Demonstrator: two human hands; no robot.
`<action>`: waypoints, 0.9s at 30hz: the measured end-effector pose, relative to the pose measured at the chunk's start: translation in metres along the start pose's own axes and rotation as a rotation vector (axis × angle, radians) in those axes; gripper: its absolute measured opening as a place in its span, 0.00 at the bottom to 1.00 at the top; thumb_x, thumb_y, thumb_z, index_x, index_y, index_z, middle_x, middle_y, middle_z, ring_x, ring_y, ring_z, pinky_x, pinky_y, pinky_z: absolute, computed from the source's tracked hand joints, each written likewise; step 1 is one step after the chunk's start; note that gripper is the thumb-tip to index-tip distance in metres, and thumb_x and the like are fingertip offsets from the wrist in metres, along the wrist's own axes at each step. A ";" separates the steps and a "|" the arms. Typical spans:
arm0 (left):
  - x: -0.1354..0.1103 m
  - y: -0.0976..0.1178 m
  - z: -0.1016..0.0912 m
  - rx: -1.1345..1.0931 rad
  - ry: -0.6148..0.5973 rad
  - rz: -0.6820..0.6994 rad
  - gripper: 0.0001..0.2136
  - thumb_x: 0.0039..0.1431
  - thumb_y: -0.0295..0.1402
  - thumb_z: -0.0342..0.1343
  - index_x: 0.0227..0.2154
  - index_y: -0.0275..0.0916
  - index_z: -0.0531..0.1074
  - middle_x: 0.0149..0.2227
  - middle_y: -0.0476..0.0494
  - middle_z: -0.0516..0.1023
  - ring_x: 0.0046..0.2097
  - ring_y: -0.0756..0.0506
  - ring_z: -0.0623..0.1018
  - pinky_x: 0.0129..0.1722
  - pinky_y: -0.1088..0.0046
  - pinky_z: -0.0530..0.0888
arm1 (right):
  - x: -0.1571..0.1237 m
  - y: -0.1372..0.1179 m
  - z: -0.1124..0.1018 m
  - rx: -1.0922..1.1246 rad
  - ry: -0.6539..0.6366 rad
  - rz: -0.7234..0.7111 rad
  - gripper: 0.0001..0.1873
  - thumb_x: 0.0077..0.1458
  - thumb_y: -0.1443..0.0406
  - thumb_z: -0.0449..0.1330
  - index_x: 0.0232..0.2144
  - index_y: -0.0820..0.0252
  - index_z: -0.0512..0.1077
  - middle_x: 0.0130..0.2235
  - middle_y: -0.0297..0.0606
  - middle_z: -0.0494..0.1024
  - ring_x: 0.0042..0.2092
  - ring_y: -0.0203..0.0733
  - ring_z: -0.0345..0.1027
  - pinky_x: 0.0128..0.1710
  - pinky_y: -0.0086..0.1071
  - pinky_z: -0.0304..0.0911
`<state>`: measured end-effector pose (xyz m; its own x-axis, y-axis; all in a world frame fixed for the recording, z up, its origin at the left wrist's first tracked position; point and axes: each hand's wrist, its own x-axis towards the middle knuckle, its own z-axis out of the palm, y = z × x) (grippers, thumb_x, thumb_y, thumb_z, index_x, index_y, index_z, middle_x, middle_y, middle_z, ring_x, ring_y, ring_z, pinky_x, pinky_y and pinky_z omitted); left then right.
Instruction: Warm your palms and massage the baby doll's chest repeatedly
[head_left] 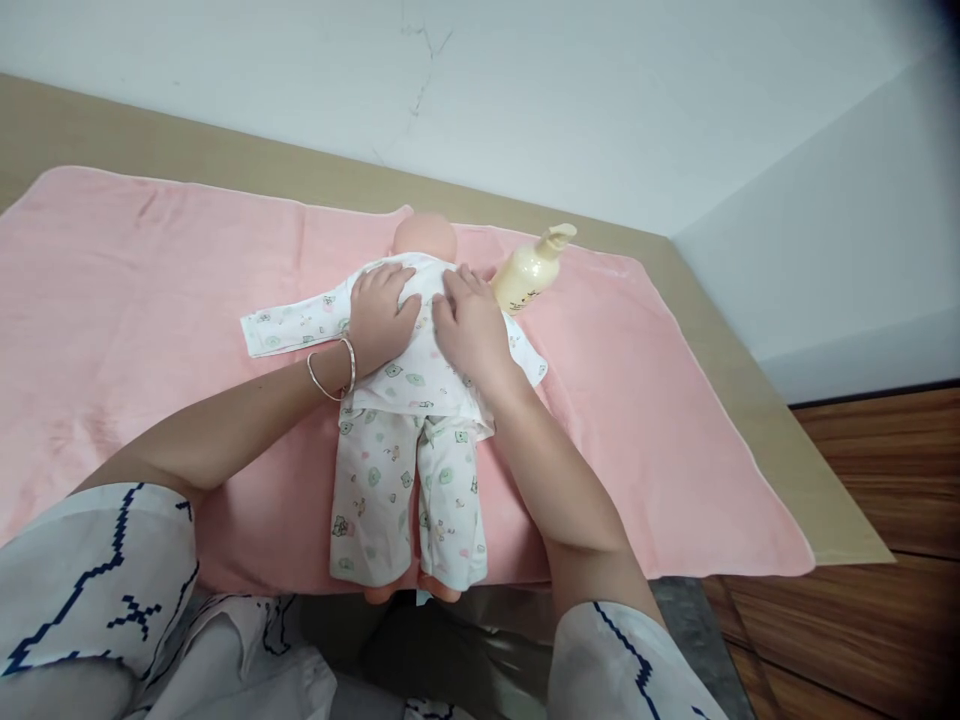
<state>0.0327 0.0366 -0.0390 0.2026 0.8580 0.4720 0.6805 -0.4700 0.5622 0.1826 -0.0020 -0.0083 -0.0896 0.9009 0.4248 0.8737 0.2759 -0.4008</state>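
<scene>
A baby doll (425,238) in white patterned pyjamas (409,480) lies on a pink towel (150,280), head away from me. My left hand (381,312), with a thin bracelet on the wrist, rests flat on the doll's upper body, fingers stretched out. My right hand (469,325) lies flat beside it on the same part of the doll, fingers together and extended. Neither hand holds anything. The doll's bare feet stick out at the towel's near edge.
A cream pump bottle (531,272) lies on the towel just right of the doll's head, close to my right hand. The towel covers a beige table (787,440) against a white wall. Wooden floor (885,560) shows at the right.
</scene>
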 end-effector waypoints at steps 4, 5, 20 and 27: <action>-0.004 -0.001 -0.001 -0.122 0.096 0.034 0.16 0.69 0.33 0.40 0.51 0.39 0.71 0.56 0.45 0.77 0.59 0.47 0.72 0.66 0.64 0.66 | -0.006 -0.018 0.002 0.007 -0.002 -0.018 0.26 0.65 0.64 0.47 0.64 0.54 0.62 0.71 0.43 0.58 0.74 0.58 0.42 0.70 0.67 0.40; -0.005 -0.001 -0.001 -0.146 0.116 0.036 0.16 0.70 0.34 0.40 0.51 0.39 0.71 0.55 0.45 0.78 0.58 0.48 0.72 0.65 0.65 0.67 | -0.006 -0.018 0.004 0.016 0.000 -0.002 0.26 0.65 0.64 0.46 0.64 0.54 0.62 0.70 0.42 0.58 0.74 0.57 0.42 0.71 0.66 0.41; -0.005 -0.001 -0.001 -0.130 0.118 -0.009 0.15 0.69 0.35 0.42 0.49 0.40 0.71 0.54 0.45 0.78 0.60 0.47 0.71 0.66 0.64 0.66 | -0.005 -0.029 0.005 0.012 -0.170 0.022 0.25 0.62 0.66 0.52 0.61 0.54 0.64 0.69 0.42 0.60 0.73 0.60 0.44 0.70 0.70 0.37; -0.004 0.001 0.000 -0.024 0.050 -0.058 0.17 0.71 0.39 0.37 0.51 0.44 0.68 0.56 0.48 0.75 0.66 0.46 0.66 0.71 0.55 0.57 | -0.006 -0.026 -0.003 -0.008 -0.021 0.029 0.26 0.60 0.70 0.50 0.60 0.60 0.65 0.69 0.44 0.61 0.72 0.54 0.49 0.73 0.62 0.38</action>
<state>0.0320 0.0327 -0.0406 0.1277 0.8730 0.4707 0.6730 -0.4249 0.6055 0.1619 -0.0155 0.0019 -0.0745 0.9152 0.3962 0.8797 0.2474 -0.4061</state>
